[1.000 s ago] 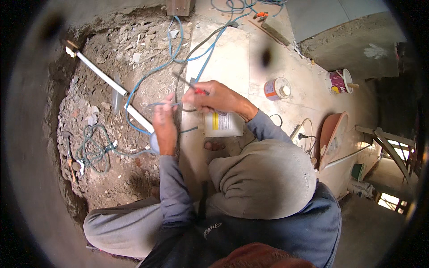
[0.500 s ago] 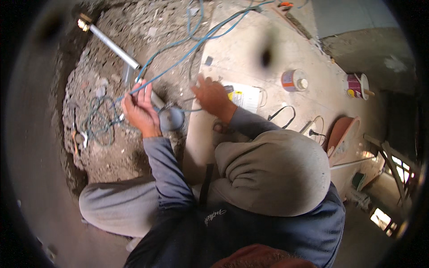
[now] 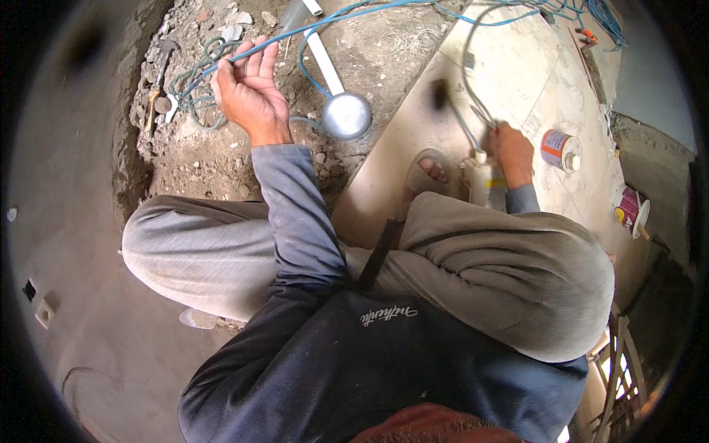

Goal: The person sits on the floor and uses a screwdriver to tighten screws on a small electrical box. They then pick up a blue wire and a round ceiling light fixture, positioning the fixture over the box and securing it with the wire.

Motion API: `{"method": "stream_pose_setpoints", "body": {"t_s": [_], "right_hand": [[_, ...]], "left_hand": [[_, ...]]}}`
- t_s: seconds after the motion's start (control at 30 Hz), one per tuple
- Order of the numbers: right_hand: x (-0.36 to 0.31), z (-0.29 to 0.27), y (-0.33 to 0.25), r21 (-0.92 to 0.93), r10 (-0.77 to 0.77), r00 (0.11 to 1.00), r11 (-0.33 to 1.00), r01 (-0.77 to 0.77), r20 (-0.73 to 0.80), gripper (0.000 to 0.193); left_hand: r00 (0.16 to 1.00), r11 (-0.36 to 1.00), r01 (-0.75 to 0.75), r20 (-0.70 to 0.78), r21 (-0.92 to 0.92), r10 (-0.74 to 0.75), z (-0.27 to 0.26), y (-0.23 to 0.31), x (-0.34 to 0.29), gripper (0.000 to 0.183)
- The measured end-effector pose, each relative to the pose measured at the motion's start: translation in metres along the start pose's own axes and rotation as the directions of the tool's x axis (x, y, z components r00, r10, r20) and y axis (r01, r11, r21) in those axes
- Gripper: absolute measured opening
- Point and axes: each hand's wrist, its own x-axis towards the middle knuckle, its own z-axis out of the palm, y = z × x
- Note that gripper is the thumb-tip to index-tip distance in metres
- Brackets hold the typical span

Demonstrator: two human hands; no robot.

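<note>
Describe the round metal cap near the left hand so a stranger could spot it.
Find the rubble patch beside the pale floor tiles. A white pipe crosses it; at its lower end, right of the left hand, sits the cap, the only shiny silver dome there.

A small round tin [image 3: 561, 150] with an orange-and-blue label stands on the floor just right of the right grip [image 3: 511, 151]. Farther right, a pink-and-white tub [image 3: 630, 210] lies tipped. A white bottle [image 3: 481, 181] with a yellowish label stands just below that grip.
</note>
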Motion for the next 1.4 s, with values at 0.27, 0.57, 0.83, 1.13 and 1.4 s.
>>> {"method": "stream_pose_setpoints", "body": {"t_s": [0.27,0.57,0.83,1.13,1.4], "right_hand": [[-0.068,0.049,0.142,0.015,0.319,0.933,0.945,-0.326,0.166,0.041],[0.003,-0.046,0.055,0.055,-0.116,0.976,0.99,0.128,-0.184,0.055],[0.056,-0.118,-0.131,-0.188,-0.783,0.302,0.464,0.865,-0.545,0.047],[0.147,-0.096,0.046,-0.228,-0.66,0.478,0.694,0.683,-0.58,0.024],[0.105,-0.174,0.057,-0.106,-0.413,0.78,0.904,0.415,-0.469,0.035]], "left_hand": [[0.998,0.99,0.067,-0.026,0.121,-0.065,0.012,0.002,-0.005,0.021],[0.968,0.963,0.037,0.229,0.266,-0.1,0.032,0.037,-0.018,0.024],[0.759,0.94,0.332,0.614,-0.079,-0.217,0.075,0.091,-0.038,0.027],[0.905,0.95,-0.289,0.291,-0.118,0.311,-0.046,0.461,0.036,0.013],[0.904,0.943,-0.332,0.279,-0.024,0.325,-0.108,0.525,0.086,0.014]]}}
